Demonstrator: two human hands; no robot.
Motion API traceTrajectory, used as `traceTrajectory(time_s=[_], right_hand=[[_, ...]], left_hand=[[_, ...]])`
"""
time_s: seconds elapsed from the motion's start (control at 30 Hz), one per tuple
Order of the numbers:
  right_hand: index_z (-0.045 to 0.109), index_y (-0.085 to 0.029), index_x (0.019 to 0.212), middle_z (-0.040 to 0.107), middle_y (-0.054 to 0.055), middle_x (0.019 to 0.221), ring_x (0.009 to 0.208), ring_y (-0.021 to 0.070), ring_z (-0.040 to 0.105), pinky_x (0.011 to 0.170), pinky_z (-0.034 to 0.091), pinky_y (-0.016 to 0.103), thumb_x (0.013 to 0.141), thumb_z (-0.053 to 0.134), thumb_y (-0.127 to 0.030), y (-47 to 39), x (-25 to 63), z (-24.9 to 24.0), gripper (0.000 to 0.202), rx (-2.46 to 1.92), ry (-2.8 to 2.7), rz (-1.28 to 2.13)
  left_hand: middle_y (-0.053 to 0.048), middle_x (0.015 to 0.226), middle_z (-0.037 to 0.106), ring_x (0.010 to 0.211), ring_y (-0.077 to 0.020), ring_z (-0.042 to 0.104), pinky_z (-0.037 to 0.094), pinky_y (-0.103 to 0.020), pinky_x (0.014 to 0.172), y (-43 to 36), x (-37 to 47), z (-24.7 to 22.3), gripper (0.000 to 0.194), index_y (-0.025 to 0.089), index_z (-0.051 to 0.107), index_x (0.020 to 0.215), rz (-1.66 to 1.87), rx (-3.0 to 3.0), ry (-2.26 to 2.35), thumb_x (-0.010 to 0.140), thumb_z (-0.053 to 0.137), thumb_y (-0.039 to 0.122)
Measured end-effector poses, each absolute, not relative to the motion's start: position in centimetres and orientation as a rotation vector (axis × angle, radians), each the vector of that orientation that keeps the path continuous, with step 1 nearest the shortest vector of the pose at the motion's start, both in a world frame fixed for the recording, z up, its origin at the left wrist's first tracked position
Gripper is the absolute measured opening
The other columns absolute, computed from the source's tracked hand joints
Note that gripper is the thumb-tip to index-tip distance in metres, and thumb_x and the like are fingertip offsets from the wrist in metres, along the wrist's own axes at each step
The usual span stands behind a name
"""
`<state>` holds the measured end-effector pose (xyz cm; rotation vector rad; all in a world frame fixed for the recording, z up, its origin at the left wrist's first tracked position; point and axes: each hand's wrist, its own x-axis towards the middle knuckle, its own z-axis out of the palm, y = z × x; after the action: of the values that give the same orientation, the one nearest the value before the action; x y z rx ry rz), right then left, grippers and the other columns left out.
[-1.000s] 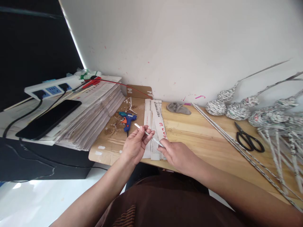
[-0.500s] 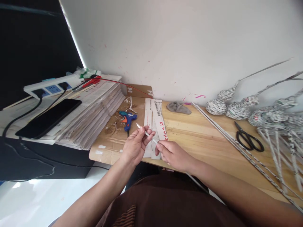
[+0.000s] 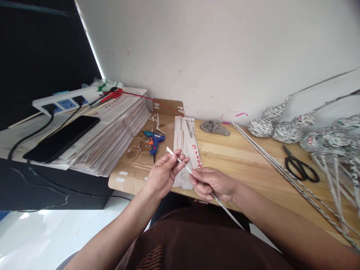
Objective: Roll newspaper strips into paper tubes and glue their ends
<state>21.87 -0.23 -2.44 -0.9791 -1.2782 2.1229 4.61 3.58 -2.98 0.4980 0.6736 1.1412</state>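
The left hand (image 3: 163,174) pinches the thin paper stick (image 3: 188,169) near its tip. The right hand (image 3: 216,183) has its grip closed around it lower down, likely for steadiness, above the paper strips (image 3: 192,137).

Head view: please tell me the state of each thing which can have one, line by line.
Left hand: pinching white rod
Right hand: gripping white rod
Phone: face up, screen dark
Power strip: two plugs in
Scissors: lying, blades closed
Glue gun: lying on its side
Paper strips: lying flat
Gray cloth: crumpled
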Motion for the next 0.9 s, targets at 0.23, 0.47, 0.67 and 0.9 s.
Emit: traceTrajectory(time_s=[0.23,0.47,0.67,0.9], right_hand=[[0.049,-0.018,0.075,0.043,-0.003,0.058,0.051,0.0088,0.04,0.049,0.032,0.021,0.09,0.046,-0.049,-0.7,21.1,-1.7,0.034,-1.306,-1.682,1.389],[0.047,-0.019,0.082,0.031,-0.009,0.046,0.038,0.0075,0.03,0.041,0.03,0.021,0.092,0.036,-0.054,0.0,21.5,-2.2,0.038,-1.087,-1.426,1.954],[0.053,-0.018,0.076,0.05,-0.001,0.062,0.056,0.01,0.046,0.054,0.035,0.023,0.093,0.043,-0.046,-0.7,21.0,-1.5,0.034,-1.348,-1.858,1.171],[0.048,-0.018,0.078,0.029,-0.011,0.043,0.035,0.0063,0.028,0.038,0.03,0.019,0.091,0.041,-0.055,0.2,21.6,-2.7,0.04,-0.986,-1.286,2.071]], left_hand=[[-0.006,0.079,0.068,0.085,-0.0183,0.07,0.056,-0.027,0.085,3.6,4.4,-3.3,0.009,0.009,0.067,0.089,1.166,0.511,0.692,0.082,0.062,0.012],[-0.007,0.081,0.069,0.085,-0.0189,0.071,0.057,-0.025,0.082,3.7,4.3,-3.1,0.01,0.008,0.068,0.09,1.16,0.495,0.672,0.081,0.063,0.011],[-0.007,0.082,0.069,0.089,-0.0204,0.07,0.056,-0.025,0.084,3.6,4.2,-3.1,0.011,0.009,0.068,0.09,1.172,0.503,0.666,0.08,0.064,0.011],[-0.008,0.085,0.07,0.088,-0.0198,0.07,0.056,-0.026,0.084,3.6,4.0,-3.1,0.014,0.009,0.069,0.093,1.152,0.518,0.664,0.08,0.063,0.009]])
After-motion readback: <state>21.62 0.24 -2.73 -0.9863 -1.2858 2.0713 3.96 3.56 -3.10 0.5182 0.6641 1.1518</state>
